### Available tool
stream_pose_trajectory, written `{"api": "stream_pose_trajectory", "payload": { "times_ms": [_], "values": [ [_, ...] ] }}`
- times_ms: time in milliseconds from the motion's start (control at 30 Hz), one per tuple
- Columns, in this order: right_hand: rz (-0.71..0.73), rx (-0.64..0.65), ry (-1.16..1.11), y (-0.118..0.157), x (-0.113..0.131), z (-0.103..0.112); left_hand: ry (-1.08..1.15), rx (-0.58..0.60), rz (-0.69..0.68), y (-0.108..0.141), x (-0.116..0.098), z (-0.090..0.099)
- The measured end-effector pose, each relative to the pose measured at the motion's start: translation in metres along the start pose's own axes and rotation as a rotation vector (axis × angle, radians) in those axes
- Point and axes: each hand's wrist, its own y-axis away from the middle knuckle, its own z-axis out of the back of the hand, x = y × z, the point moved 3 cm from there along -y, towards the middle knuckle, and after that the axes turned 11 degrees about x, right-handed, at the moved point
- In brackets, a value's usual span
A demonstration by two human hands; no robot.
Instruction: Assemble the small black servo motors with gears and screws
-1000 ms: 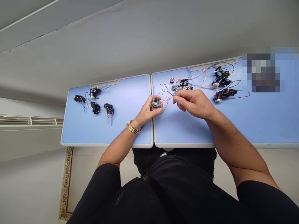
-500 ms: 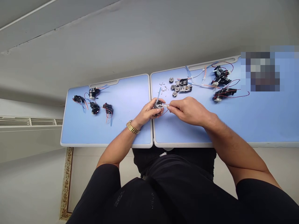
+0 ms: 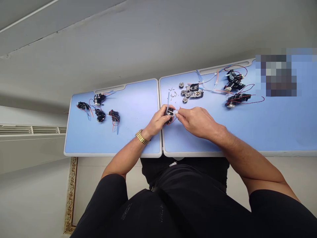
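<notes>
My left hand (image 3: 156, 123) is closed around a small black motor unit (image 3: 169, 112) near the seam between the two table sections. A blue tube (image 3: 168, 99) sticks up from this unit, and a thin red wire trails from its right side. My right hand (image 3: 201, 122) pinches a thin, pale, stick-like tool (image 3: 173, 112). The tool's tip reaches the top of the unit; exactly what it touches is too small to tell. Just beyond my hands lie several tiny screw-like parts (image 3: 173, 95).
Round metal parts (image 3: 181, 85) and black-and-grey housings (image 3: 196, 94) lie behind my right hand. Motor units with red wires (image 3: 235, 100) sit farther right, with tubes (image 3: 210, 79) alongside. Several similar units (image 3: 100, 114) rest on the left section. A blurred patch covers the far right.
The motor unit has tilted slightly in my left hand, with its blue tube now more upright. My right hand has shifted a little downward, its tool still at the unit.
</notes>
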Motion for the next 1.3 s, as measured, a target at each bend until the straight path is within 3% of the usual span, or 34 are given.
{"api": "stream_pose_trajectory", "payload": {
  "times_ms": [133,367,533,733,967,1100,1233,1300],
  "values": [
    [-0.011,-0.017,0.039,-0.001,0.003,-0.006,-0.142,-0.038,0.002,0.002,-0.004,0.000],
    [-0.039,-0.063,0.030,-0.008,0.016,-0.018,-0.111,-0.174,-0.011,0.001,-0.004,-0.009],
    [0.015,-0.126,-0.007,-0.010,0.023,-0.029,-0.108,-0.334,-0.050,0.002,-0.001,-0.017],
    [0.099,-0.210,-0.062,-0.013,0.025,-0.035,-0.046,-0.396,-0.080,0.004,0.002,-0.023],
    [0.095,-0.129,-0.065,-0.012,0.011,-0.022,-0.111,-0.327,-0.065,0.003,0.002,-0.013],
    [0.208,-0.117,-0.225,-0.011,-0.013,-0.004,-0.020,-0.233,-0.041,0.000,0.006,-0.003],
    [0.294,-0.350,-0.581,-0.008,-0.030,0.010,0.120,-0.102,0.002,-0.003,0.006,0.004],
    [0.326,-0.443,-0.656,-0.009,-0.031,0.010,0.129,-0.026,0.035,-0.003,0.003,0.006]
  ]
}}
